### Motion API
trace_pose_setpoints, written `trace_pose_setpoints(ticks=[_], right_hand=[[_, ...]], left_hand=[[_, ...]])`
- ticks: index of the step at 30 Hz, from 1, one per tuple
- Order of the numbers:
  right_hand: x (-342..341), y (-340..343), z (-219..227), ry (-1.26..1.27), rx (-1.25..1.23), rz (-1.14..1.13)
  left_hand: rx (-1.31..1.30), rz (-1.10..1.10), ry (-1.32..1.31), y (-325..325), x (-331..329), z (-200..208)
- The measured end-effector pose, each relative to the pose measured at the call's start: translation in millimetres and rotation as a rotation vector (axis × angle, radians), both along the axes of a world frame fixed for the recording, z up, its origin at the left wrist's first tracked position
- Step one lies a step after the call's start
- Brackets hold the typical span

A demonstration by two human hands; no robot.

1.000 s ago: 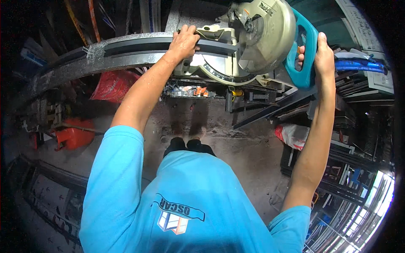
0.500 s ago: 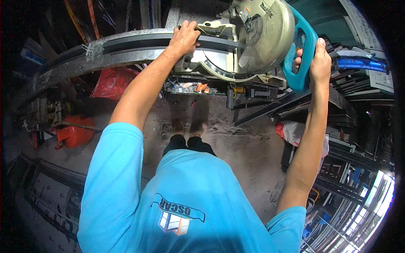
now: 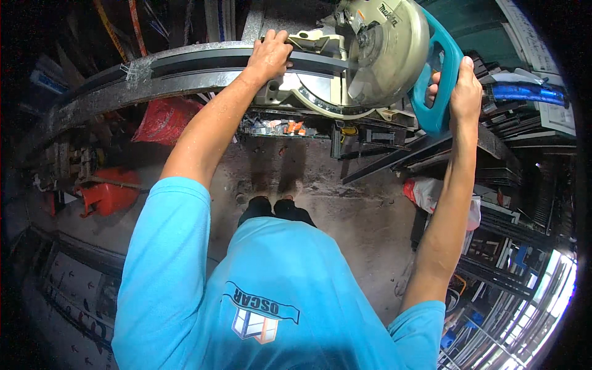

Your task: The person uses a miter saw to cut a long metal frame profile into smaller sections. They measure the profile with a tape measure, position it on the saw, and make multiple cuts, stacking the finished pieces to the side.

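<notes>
My right hand (image 3: 465, 92) is wrapped round the teal handle (image 3: 445, 68) of a miter saw (image 3: 388, 55). A pale guard covers the saw's blade, and its lower edge is down at the end of a long dark metal profile (image 3: 203, 60). My left hand (image 3: 270, 58) grips this profile against the saw's fence, to the left of the blade. The profile runs leftward along a dusty bench (image 3: 197, 80). Beneath the guard sits the saw's light-coloured base (image 3: 327, 102) with its curved front. The guard hides where blade and profile meet.
Below the saw a shelf holds small orange and white items (image 3: 283, 127). A red sack (image 3: 166, 120) and an orange-red container (image 3: 111, 192) are at the left. Dark metal lengths (image 3: 394, 160) and a white-and-red bag (image 3: 425, 194) lie to the right, beside a rack of profiles (image 3: 512, 308).
The saw head and handle have shifted very slightly left, my right hand with them. My left hand and the profile look unmoved.
</notes>
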State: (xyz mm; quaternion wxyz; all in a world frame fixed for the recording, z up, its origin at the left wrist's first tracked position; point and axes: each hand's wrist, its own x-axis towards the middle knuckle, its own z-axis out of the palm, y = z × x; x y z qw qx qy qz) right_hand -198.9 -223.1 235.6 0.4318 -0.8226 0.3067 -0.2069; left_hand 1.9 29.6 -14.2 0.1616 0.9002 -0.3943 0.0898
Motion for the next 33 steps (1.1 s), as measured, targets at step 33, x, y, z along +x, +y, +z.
trace_pose_setpoints(ticks=[33], right_hand=[[2.3,-7.1,3.9,0.012,0.028,0.024]], left_hand=[[0.004,-0.002,0.014,-2.5,2.9,-4.3]])
